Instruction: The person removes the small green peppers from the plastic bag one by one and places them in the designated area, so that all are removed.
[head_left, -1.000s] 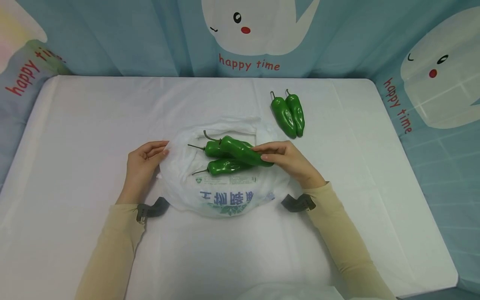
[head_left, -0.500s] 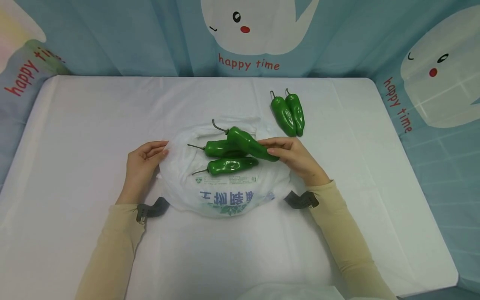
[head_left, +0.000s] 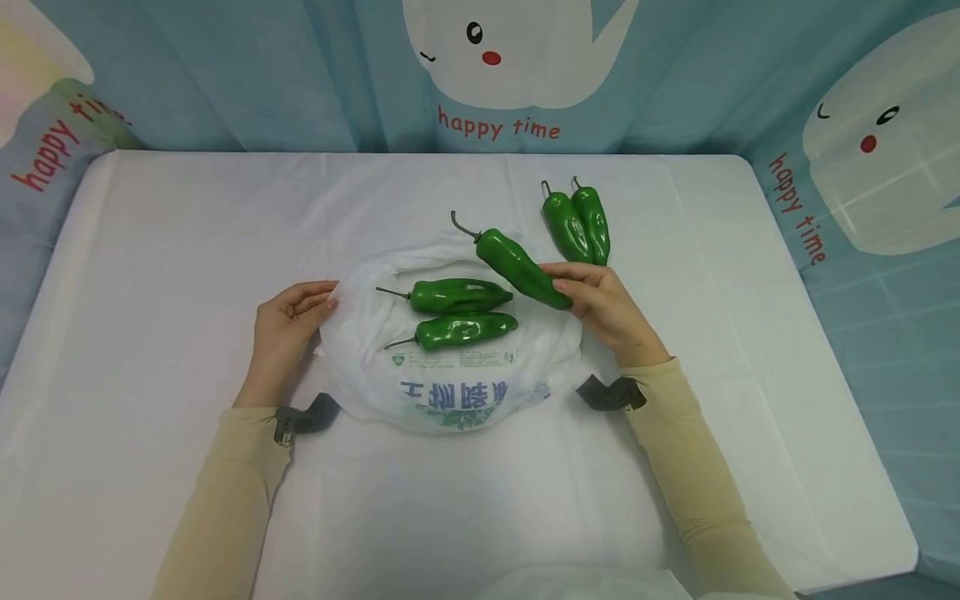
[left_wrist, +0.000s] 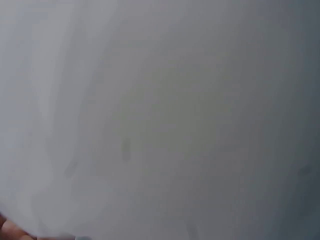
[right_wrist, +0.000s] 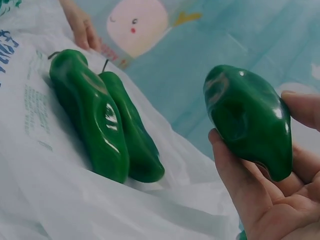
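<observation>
In the head view my right hand [head_left: 611, 312] grips a long green pepper [head_left: 517, 267] near its tip, its curved stem pointing to the upper left. The right wrist view shows this pepper [right_wrist: 247, 117] between thumb and fingers. Two more green peppers, an upper one [head_left: 459, 296] and a lower one [head_left: 465, 331], lie side by side on a white plastic bag [head_left: 442, 408] with blue print. At the bag's left edge my left hand [head_left: 288, 329] pinches the plastic. Pale, blurred plastic [left_wrist: 165, 120] fills most of the left wrist view, with fingertips [left_wrist: 12, 231] in its lower corner.
Two green peppers, one left [head_left: 566, 227] and one right [head_left: 592, 221], lie together beyond my right hand. All of this rests on a white-covered table [head_left: 187, 225]. A blue printed curtain [head_left: 300, 75] borders the table's back and sides. Some pale plastic [head_left: 577, 583] shows at the front edge.
My right hand has lifted the pepper off the other two and carried it up and to the right. The left hand and the bag have stayed in place.
</observation>
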